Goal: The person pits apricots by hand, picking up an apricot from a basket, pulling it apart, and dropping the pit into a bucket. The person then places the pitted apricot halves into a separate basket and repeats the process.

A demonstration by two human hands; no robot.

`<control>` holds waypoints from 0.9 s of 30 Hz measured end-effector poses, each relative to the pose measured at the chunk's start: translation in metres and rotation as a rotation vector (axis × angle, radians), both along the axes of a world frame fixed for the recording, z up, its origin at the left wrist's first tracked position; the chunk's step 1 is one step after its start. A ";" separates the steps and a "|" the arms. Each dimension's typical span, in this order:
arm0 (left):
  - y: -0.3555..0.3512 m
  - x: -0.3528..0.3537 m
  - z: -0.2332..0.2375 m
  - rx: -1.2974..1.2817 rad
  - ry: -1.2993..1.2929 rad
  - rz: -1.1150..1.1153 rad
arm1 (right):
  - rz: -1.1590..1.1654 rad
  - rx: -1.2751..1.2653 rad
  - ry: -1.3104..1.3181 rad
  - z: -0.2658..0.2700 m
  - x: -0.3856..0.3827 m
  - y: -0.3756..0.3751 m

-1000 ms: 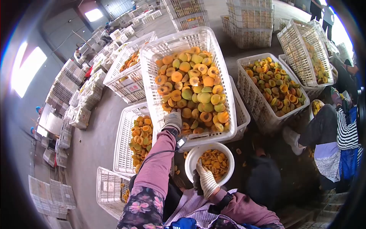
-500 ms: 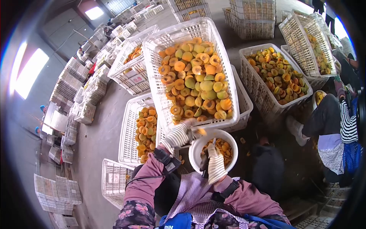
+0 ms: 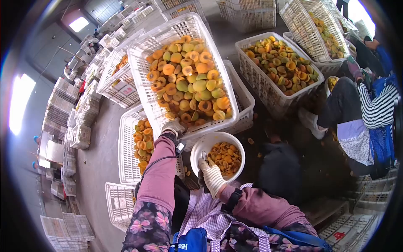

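Observation:
My left hand [image 3: 173, 126], in a pale striped glove, reaches over the near rim of a big white crate [image 3: 145, 94] and touches the halved yellow-orange fruit, which look like peaches [image 3: 189, 84]. Its fingertips are hard to make out among the fruit. In my right hand [image 3: 213, 175], also gloved, is a small dark-handled tool [image 3: 204, 155] with a rounded metal tip pointing up. That hand is closed around the handle at the left edge of a white bucket [image 3: 238, 147], which holds many small orange fruit pieces [image 3: 226, 158].
A lower crate of fruit halves [image 3: 126, 147] stands left of the bucket. Another full crate [image 3: 258, 77] is to the right, with a tilted crate [image 3: 308, 31] behind it. A seated co-worker's leg [image 3: 342, 103] is at the right. Fruit scraps lie on the floor.
My left hand has moved from above the bucket to the fruit in the big crate. The fruit piece near it is gone from there. The view has shifted right.

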State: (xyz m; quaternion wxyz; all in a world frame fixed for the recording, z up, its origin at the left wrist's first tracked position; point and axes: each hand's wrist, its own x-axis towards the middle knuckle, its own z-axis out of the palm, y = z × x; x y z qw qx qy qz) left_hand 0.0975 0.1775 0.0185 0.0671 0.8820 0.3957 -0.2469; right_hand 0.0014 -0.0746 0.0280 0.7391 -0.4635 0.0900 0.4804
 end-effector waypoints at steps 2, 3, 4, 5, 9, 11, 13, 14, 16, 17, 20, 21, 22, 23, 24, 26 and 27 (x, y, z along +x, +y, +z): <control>0.008 -0.014 -0.022 -0.054 -0.171 0.000 | 0.005 0.021 -0.003 -0.001 0.001 -0.002; 0.011 -0.021 -0.021 -0.104 -0.347 0.005 | 0.001 0.016 -0.030 -0.003 0.002 -0.001; 0.015 -0.021 -0.021 -0.043 -0.371 0.044 | -0.003 0.013 -0.054 -0.004 0.001 0.000; 0.016 -0.021 -0.019 0.001 -0.376 0.063 | -0.003 0.016 -0.102 -0.005 0.001 -0.001; -0.004 -0.029 -0.021 -0.177 -0.928 0.284 | -0.083 -0.010 -0.208 -0.024 0.002 0.008; -0.040 -0.040 -0.009 -1.030 -1.615 0.759 | -0.111 -0.078 -0.451 -0.024 0.006 0.009; -0.072 -0.067 -0.019 -1.197 -1.561 0.619 | -0.024 -0.142 -0.562 -0.018 0.013 0.007; -0.100 -0.078 -0.001 -1.234 -1.538 0.558 | 0.076 -0.257 -0.696 -0.010 0.017 0.005; -0.132 -0.095 0.012 -1.378 -1.393 0.710 | 0.257 -0.419 -0.861 0.010 0.022 -0.001; -0.136 -0.103 0.005 -1.394 -1.405 0.630 | 0.265 -0.422 -0.860 0.016 0.022 -0.003; -0.142 -0.117 -0.008 -1.398 -1.443 0.532 | 0.398 -0.542 -0.963 0.019 0.017 -0.004; -0.143 -0.119 -0.004 -1.225 -1.464 0.326 | 0.401 -0.543 -0.968 0.018 0.017 -0.004; -0.143 -0.120 -0.003 -1.046 -1.467 0.128 | 0.411 -0.560 -1.003 0.018 0.018 -0.003; -0.140 -0.121 -0.007 -1.046 -1.468 0.132 | 0.420 -0.577 -1.034 0.018 0.018 -0.003; -0.136 -0.122 -0.014 -1.023 -1.447 0.175 | 0.426 -0.592 -1.071 0.014 0.017 -0.002; -0.132 -0.123 -0.024 -1.000 -1.423 0.219 | 0.471 -0.616 -1.082 0.015 0.016 -0.001; -0.131 -0.123 -0.029 -1.010 -1.432 0.305 | 0.513 -0.638 -1.098 0.017 0.016 0.000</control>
